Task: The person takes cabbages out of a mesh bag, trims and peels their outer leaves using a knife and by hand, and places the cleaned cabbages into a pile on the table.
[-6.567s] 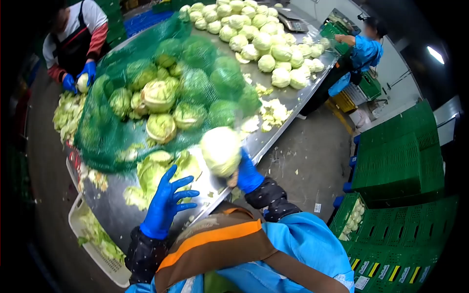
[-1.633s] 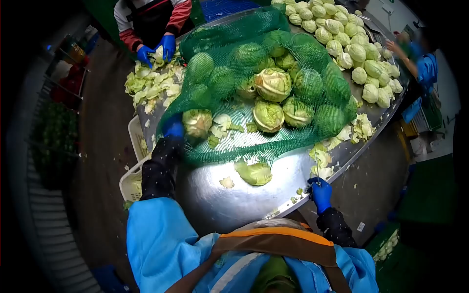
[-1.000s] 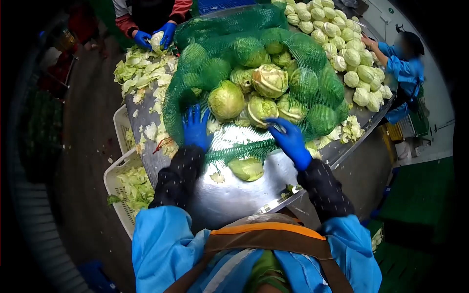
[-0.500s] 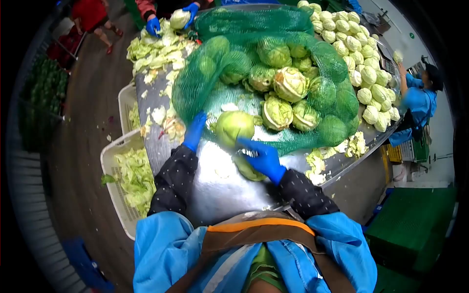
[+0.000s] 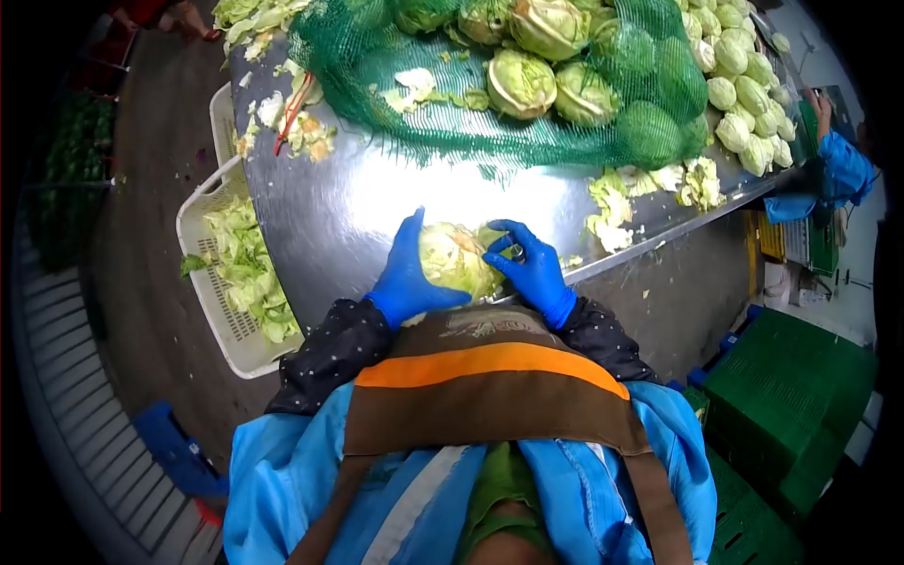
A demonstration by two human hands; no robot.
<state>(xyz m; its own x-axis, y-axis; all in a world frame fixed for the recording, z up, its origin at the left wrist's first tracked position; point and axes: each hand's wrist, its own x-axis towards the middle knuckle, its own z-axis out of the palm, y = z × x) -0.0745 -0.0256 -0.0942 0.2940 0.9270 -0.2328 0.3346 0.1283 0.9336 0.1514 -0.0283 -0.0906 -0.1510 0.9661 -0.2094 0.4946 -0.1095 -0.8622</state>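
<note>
A pale green cabbage stands on the metal table in front of my apron. My left hand, in a blue glove, cups its left side with the thumb along the near edge. On the other side my right hand, also gloved in blue, is closed with its fingertips at an outer leaf. A small metal tool shows between those fingers; most of it is hidden, so its kind is unclear. Beyond lies a green mesh sack with several cabbages in and on it.
Trimmed cabbages are piled at the far right, near a co-worker's blue sleeve. Leaf scraps lie by the right table edge. A white crate of leaves stands at the left. Green crates stand lower right.
Both hands have come back from the mesh sack toward my apron, and a cabbage is now between them. The view has tipped down, so the sack appears higher.
</note>
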